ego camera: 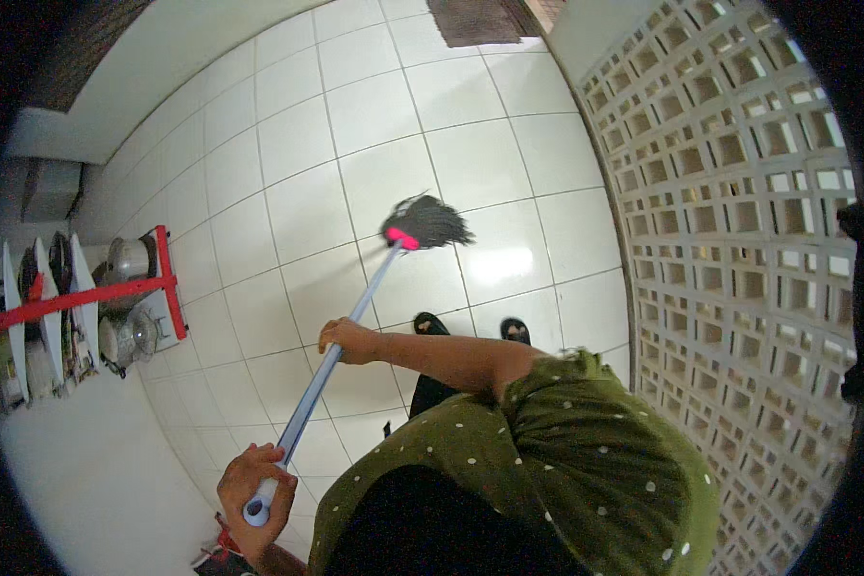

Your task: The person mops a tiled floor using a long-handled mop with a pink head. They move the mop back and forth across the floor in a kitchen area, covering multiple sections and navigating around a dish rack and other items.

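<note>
A broom with a pale blue pole (309, 407), a pink head (402, 239) and dark bristles (433, 222) slants across the view. My left hand (258, 489) is closed around the top end of the pole, at the lower left. Farther down the pole, near the middle of the view, my right hand (347, 341) grips it. The bristles rest on the white tiled floor (374, 173), a little beyond my feet in black sandals (516, 330).
A shelf rack with a red frame (79, 297) holding pots and kitchenware stands at left. A pierced block wall (734, 237) runs along the right. A brown mat (471, 21) lies at the top. Red and black items (223, 551) are at the lower left.
</note>
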{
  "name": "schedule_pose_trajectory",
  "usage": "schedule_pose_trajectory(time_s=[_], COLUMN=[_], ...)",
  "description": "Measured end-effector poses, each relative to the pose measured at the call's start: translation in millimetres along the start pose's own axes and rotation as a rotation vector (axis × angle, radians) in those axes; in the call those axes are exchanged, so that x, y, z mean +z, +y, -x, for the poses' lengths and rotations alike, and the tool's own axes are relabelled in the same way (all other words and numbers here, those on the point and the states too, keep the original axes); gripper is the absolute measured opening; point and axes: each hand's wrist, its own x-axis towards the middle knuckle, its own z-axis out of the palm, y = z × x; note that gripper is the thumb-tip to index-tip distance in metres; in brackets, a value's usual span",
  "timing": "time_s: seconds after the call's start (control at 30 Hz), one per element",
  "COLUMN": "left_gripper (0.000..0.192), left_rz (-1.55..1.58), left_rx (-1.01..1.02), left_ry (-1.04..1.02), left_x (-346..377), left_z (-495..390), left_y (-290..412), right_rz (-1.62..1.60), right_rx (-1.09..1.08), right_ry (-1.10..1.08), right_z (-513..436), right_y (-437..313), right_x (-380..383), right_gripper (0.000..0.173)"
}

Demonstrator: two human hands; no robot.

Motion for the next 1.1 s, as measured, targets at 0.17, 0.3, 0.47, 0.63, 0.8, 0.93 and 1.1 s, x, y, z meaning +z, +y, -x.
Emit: schedule_pose_trajectory(time_s=[0.17,0.3,0.47,0.63,0.8,0.93,1.1], left_gripper=[0.023,0.029,0.029,0.024,0.012,0.019,0.018], left_rz=[0.215,0.313,0.489,0.421,0.508,0.547,0.542], left_rx=[-0.001,0.069,0.117,0.185,0.537,0.56,0.271], left_ry=[0.307,0.316,0.242,-0.14,-0.386,-0.602,-0.474], left_x=[69,107,139,213,346,427,393], left_z=[27,41,60,67,40,40,75], left_y=[1,15,79,150,197,215,189], right_rz=[0.053,0.133,0.148,0.185,0.263,0.489,0.541], right_rx=[0.179,0.244,0.294,0.412,0.558,0.778,0.766], right_ry=[-0.233,-0.238,-0.084,-0.059,0.186,-0.002,-0.07], right_z=[-10,35,155,350,522,603,579], right_y=[-13,-25,-59,-63,-47,-36,-31], right_x=[19,-8,-60,-135,-213,-258,-225], right_gripper=[0.018,0.02,0.025,0.035,0.022,0.022,0.021])
